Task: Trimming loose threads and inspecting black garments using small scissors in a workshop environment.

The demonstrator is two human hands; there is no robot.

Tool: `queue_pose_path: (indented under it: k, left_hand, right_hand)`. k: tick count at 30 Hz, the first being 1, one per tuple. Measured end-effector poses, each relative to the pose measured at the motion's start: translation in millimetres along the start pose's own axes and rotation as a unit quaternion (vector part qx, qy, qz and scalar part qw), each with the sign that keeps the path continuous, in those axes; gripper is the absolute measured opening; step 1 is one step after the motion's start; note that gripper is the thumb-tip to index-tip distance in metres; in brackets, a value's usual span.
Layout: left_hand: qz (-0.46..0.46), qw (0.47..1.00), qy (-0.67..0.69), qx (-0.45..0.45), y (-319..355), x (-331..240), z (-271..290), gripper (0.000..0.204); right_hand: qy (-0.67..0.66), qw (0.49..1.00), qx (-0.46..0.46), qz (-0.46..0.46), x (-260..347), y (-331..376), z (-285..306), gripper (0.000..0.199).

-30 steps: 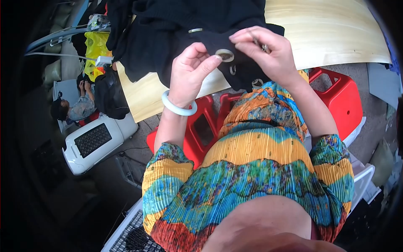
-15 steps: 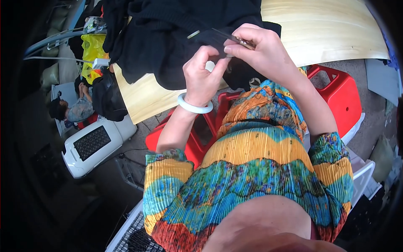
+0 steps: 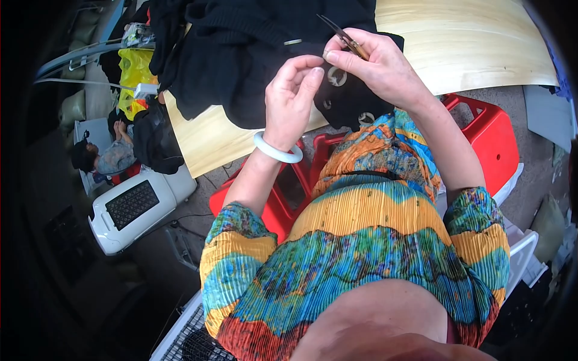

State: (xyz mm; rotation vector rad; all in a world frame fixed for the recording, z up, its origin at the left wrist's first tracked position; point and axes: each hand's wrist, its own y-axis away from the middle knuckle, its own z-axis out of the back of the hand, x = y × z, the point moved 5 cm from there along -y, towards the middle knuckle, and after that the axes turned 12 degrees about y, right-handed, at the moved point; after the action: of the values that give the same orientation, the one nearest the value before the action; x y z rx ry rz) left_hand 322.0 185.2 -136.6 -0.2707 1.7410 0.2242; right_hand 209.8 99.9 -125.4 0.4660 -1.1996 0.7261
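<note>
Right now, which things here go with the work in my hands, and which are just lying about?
With the work, it seems:
- small scissors, in your right hand
- black knit garment
- pale buttonlike pieces on it

Apparently just lying about:
- red stool, at right
- yellow bag, at left
- white case with a dark panel

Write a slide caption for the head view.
Left hand and right hand close together above black cloth, the right gripping a dark pointed tool, near a pale ring-shaped piece.
</note>
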Motion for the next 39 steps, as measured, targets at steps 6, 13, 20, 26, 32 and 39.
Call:
queue_pose_path:
  k: [6, 13, 20, 26, 32, 39]
  left_hand:
    - [0.005, 0.999, 0.048, -0.023, 4.2, 4.2, 1.3, 0.023]
    - [0.006, 0.998, 0.064, -0.02, 9.8, 10.8, 2.5, 0.029]
    - [0.114, 0.959, 0.256, -0.03, 6.4, 9.6, 1.9, 0.034]
    - [0.095, 0.948, 0.305, 0.004, -4.3, 1.5, -0.6, 0.035]
    - [0.087, 0.94, 0.326, -0.047, -7.7, 0.7, 2.3, 0.032]
    - [-0.058, 0.997, 0.048, -0.006, 0.0, -6.4, 11.1, 0.038]
  right_hand:
    - [-0.024, 0.998, -0.064, -0.013, -3.9, 3.0, 13.4, 0.019]
    - [-0.044, 0.997, -0.051, -0.047, -11.3, 10.6, 11.8, 0.019]
    - [-0.091, 0.966, -0.235, -0.052, -22.5, 5.0, 58.3, 0.014]
    - [0.035, 0.987, -0.15, 0.044, -0.5, 27.3, 24.7, 0.033]
    - [-0.095, 0.993, -0.062, -0.041, -14.6, 17.6, -8.8, 0.032]
    - [-0.132, 0.988, -0.08, -0.023, -3.5, 10.9, -18.9, 0.026]
